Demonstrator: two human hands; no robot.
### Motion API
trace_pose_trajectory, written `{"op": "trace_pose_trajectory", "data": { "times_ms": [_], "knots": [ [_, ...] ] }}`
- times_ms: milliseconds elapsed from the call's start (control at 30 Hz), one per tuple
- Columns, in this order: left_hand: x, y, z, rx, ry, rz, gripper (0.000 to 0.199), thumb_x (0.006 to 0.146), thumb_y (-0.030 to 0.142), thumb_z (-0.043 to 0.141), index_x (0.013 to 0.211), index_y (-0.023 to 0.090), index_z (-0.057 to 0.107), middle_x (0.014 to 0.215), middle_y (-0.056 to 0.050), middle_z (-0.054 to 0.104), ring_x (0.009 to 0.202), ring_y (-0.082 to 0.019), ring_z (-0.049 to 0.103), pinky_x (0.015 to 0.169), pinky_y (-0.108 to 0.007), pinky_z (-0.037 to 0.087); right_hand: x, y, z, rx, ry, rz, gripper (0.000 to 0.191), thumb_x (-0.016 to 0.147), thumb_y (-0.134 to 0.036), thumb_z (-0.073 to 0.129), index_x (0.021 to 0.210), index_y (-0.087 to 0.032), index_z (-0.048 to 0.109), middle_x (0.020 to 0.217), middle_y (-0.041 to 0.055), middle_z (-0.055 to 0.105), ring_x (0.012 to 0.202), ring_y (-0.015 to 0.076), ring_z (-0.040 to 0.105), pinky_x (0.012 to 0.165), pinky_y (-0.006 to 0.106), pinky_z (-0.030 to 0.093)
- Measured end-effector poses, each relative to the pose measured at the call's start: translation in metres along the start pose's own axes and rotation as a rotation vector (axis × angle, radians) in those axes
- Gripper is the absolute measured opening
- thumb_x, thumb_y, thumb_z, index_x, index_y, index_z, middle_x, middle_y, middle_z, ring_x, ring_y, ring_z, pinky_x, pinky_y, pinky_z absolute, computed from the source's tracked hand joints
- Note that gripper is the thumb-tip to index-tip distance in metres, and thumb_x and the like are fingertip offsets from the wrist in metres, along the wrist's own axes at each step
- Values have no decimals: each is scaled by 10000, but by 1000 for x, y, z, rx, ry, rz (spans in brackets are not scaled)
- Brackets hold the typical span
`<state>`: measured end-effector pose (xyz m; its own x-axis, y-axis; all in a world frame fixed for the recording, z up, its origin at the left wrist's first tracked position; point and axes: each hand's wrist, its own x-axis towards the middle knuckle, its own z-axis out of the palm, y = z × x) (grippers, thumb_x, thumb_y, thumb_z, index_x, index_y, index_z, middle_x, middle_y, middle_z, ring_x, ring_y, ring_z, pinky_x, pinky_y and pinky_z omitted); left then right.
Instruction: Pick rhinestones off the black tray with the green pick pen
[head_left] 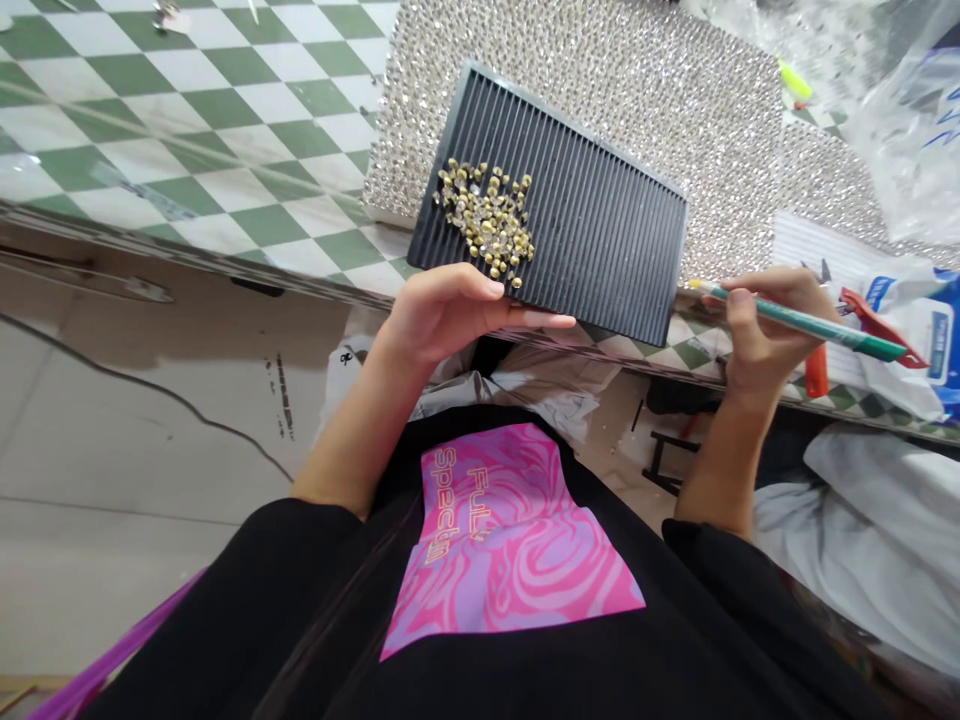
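My left hand (457, 310) grips the near edge of a black ridged tray (592, 220), thumb on top and fingers beneath. The tray is tilted, and a heap of small gold-backed rhinestones (491, 220) lies on its left part. To the right of the tray, my right hand (772, 325) pinches a green pencil-like stick (825, 325) near its yellowish tip, which points left toward the tray's corner. Behind the tray spreads a sheet densely covered with silvery rhinestones (600, 70).
A green-and-white checkered tabletop (225, 120) extends to the left. On the right lie a clear plastic bag (915, 140), a blue-and-white packet (926, 330), a red tool (881, 325) and an orange handle (816, 372). A yellow-green object (795, 80) rests farther back.
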<state>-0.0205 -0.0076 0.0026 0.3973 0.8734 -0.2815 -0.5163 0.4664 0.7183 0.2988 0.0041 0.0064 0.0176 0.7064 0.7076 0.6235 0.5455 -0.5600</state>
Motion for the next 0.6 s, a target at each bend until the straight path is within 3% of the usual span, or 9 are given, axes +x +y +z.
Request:
{"op": "trace_pose_trajectory", "data": {
  "times_ms": [100, 333, 600],
  "knots": [
    [0, 0, 0, -30, -11, 8, 103, 763, 111, 485, 718, 174, 554, 834, -10, 709, 1059, -327, 736, 1081, -577, 503, 3, -6, 2, -34, -30, -33, 96, 799, -243, 666, 781, -176, 732, 714, 20, 687, 653, 132, 621, 610, 280, 487],
    [0, 0, -2, -11, 37, -23, 52, 787, 168, 595, 747, 199, 582, 869, -6, 742, 1203, -368, 677, 1110, -563, 484, 4, -10, 2, -85, -46, -31, 111, 808, -249, 652, 772, -172, 723, 701, 16, 683, 644, 127, 612, 597, 284, 456],
    [0, 1, 2, -26, 24, -12, 54, 747, 150, 582, 731, 201, 573, 823, -1, 727, 1110, -358, 718, 1082, -550, 504, 4, -10, 2, -107, -41, -12, 133, 792, -286, 636, 759, -190, 723, 705, 21, 683, 651, 143, 615, 613, 310, 477]
  ]
}}
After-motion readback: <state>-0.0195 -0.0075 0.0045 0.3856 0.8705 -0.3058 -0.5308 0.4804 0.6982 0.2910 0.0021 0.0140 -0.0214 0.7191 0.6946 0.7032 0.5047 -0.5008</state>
